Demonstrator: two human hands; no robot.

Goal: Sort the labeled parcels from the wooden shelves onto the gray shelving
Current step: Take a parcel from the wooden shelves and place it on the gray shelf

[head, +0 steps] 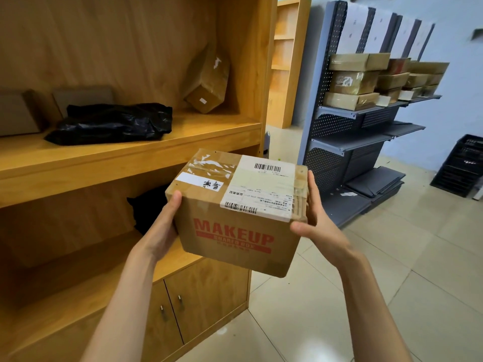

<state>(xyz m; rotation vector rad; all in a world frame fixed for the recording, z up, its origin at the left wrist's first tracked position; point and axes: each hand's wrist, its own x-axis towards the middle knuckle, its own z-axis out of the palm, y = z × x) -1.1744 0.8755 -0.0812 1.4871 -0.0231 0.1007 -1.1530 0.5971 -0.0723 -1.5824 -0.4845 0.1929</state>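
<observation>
Wooden shelves [130, 142] fill the left of my view, their honey-coloured boards running toward a pale tiled floor [366, 283] on the right. On the upper board, at far left, I see a plain brown box [18, 113] with a grey flat parcel [83, 96] leaning behind a crumpled black plastic bag [112, 124]. Further right on the same board a taped carton [207, 79] stands tilted against the side wall. On the board below, another black bag [149, 207] sits partly hidden behind my left hand [163, 226].

Both hands hold the task's parcel, a cardboard box [237, 212] printed MAKEUP in red, in the air in front of the wooden unit's right edge, clear of any shelf. My left hand grips its left side with the thumb on the top corner; my right hand [317, 220] clasps the right side, fingers laid along the edge and thumb on the front corner. A white shipping label [261, 186] with barcodes covers much of the top.

Right of the box stands the gray shelving [347, 142], its top shelf carrying stacked cartons [355, 82], its lower shelves bare metal. At the far right, a black crate [462, 168] rests on the floor against the wall.
</observation>
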